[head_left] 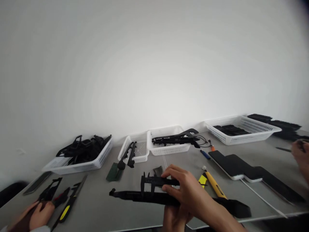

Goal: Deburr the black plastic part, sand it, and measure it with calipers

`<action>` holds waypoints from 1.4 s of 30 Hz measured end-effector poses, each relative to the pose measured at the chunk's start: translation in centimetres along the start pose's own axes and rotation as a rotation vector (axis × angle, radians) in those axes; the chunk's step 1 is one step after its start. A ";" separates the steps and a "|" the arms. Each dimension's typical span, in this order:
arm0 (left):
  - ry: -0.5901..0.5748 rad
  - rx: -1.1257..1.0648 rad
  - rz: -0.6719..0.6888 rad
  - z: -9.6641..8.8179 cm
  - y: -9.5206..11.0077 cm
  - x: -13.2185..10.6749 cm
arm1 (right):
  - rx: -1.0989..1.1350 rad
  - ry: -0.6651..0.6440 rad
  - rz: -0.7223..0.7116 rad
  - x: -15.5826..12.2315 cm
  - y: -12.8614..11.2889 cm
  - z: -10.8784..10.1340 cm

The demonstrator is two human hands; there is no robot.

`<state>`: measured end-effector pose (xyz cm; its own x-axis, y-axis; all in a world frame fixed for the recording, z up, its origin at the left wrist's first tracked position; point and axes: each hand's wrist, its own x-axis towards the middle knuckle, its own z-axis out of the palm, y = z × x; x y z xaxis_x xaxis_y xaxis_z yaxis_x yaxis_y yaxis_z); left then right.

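My right hand (187, 185) is closed on a black caliper (153, 180), its jaws set down over a long black plastic part (130, 195). Below it, my left hand (172, 216) grips the same part from underneath, and most of its fingers are hidden. The part lies nearly level across the front of the table, its wider dark end (236, 207) reaching out to the right behind my forearm. Just beyond the caliper is a small dark piece (158, 170). A yellow-handled tool (214, 183) lies right of my right hand.
White baskets with black parts (96, 161) (135, 158) (169, 149) (227, 139) line the wall. Dark flat pads (238, 166) lie on the right. A co-worker's hands (41, 214) hold something at lower left, near a yellow-black knife (65, 211). Another person's hand (300, 156) enters from the right.
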<state>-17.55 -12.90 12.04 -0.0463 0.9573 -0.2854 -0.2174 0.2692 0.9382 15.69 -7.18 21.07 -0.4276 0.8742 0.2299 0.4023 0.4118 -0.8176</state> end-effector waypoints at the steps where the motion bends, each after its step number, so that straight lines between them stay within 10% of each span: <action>1: 0.066 -0.027 0.013 -2.1 1.4 -0.5 | -0.001 -0.003 -0.002 -0.1 0.3 0.3; 9: 0.558 -0.193 0.086 -14.3 11.7 -1.6 | 0.079 -0.033 -0.013 -0.4 1.8 0.9; 19: 0.971 -0.434 -0.005 -14.6 12.3 -1.1 | 0.063 -0.006 -0.024 -0.6 1.7 1.0; 33: 0.622 -0.300 0.066 -8.7 6.3 -3.0 | 0.104 0.068 0.030 -0.9 1.6 0.5; 39: 0.784 0.138 0.317 -17.0 8.5 -1.0 | 0.063 0.303 0.256 -2.2 10.7 4.9; 42: 0.498 0.214 0.328 -23.3 7.4 -0.6 | 0.053 0.263 0.230 -3.1 15.4 9.7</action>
<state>-41.84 -13.95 14.57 -0.5372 0.8433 0.0151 0.0827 0.0348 0.9960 15.37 -6.05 2.65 -0.1051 0.9817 0.1589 0.4188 0.1886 -0.8883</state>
